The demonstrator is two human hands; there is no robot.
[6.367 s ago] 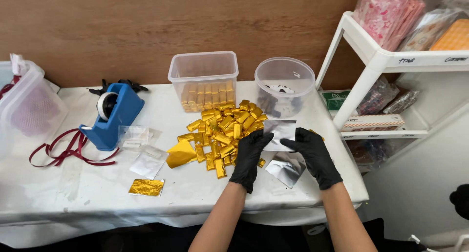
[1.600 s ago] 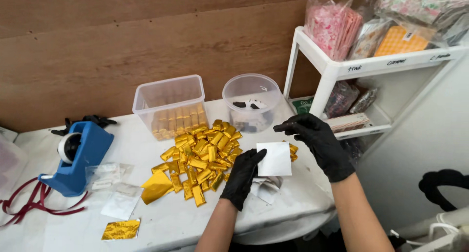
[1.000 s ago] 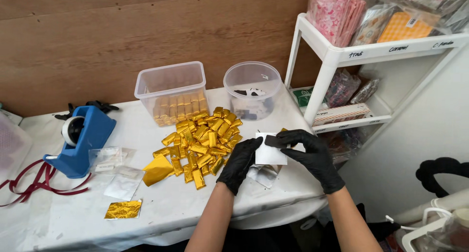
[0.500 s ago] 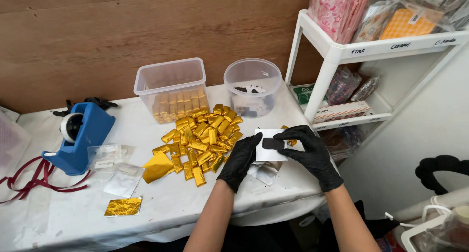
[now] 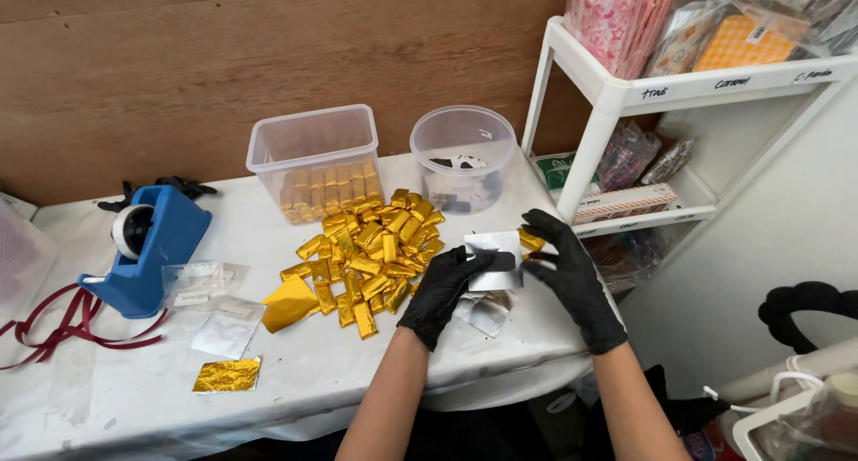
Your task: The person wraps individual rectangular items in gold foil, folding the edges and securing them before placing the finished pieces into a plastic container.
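Wood panelling backs your white-covered table (image 5: 295, 381), with a white shelf unit (image 5: 626, 95) just past its right edge. Near the back edge stand a rectangular clear tub (image 5: 315, 162) of gold bars and a round clear tub (image 5: 462, 157). At the left edge sits a blue tape dispenser (image 5: 152, 247), red ribbon (image 5: 63, 322) beside it. Mid-table lies a heap of gold-wrapped bars (image 5: 375, 255), with small clear bags (image 5: 214, 309) to its left. Near the right front corner, your gloved left hand (image 5: 442, 287) and right hand (image 5: 567, 273) pinch a small silvery pouch (image 5: 494, 260) between them, fingers closed on its two sides.
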